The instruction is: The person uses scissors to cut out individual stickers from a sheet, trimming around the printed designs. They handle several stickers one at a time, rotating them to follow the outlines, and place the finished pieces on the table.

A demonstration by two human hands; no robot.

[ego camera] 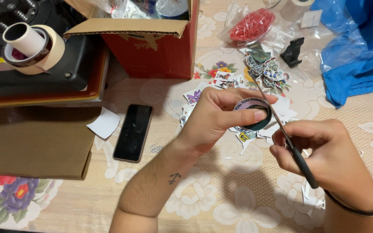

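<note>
Left hand point(221, 116): pinching round dark-rimmed printed sticker point(252, 113) above floral tablecloth point(221, 207). Right hand point(324, 155): closed around black-handled scissors point(281, 129), blades at sticker's edge. Best turned slowly, cutting close to rim.

Count of things on the floral cloth, approx.

2 hands: left hand point(221, 114) w/ 1 round sticker point(252, 113), right hand point(324, 155) w/ 1 pr scissors point(281, 129). 1 phone point(133, 132). 1 red cardboard box point(152, 47). 2 tape rolls point(33, 47), stacked. 1 black machine point(65, 64). 1 bag of red rubber bands point(252, 24). 1 blue plastic bag point(359, 47). 1 small black stand point(292, 51). Cut stickers point(266, 69): a pile, too many to count. Paper scraps point(309, 194): several.
</note>
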